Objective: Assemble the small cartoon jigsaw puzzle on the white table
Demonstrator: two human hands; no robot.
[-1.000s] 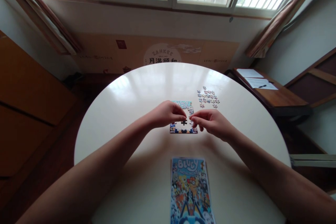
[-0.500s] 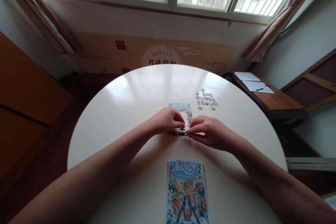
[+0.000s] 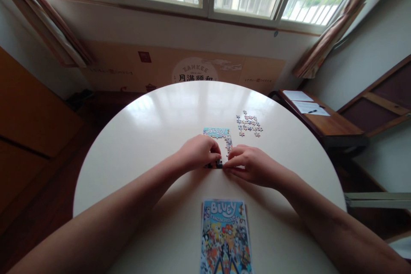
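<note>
A partly assembled jigsaw puzzle (image 3: 217, 131) lies flat on the white round table, its blue "Bluey" title strip at the far side and a gap in its middle. My left hand (image 3: 199, 152) is closed over its left side, with a small dark puzzle piece (image 3: 219, 163) at the fingertips near the bottom row. My right hand (image 3: 252, 163) has thumb and fingers pinched at the puzzle's lower right corner; what lies between them is mostly hidden. Closer to me is a printed Bluey picture sheet (image 3: 224, 235) showing many cartoon characters.
Loose puzzle pieces (image 3: 248, 124) are spread on the table (image 3: 135, 137) beyond my right hand. A wooden side desk (image 3: 337, 122) with papers (image 3: 310, 108) and a pen stands at the right. Windows and curtains are behind the table.
The view has shifted slightly. My left fingertips have lowered the dark piece toward the bottom row. My right fingertips have moved a little closer to the left hand.
</note>
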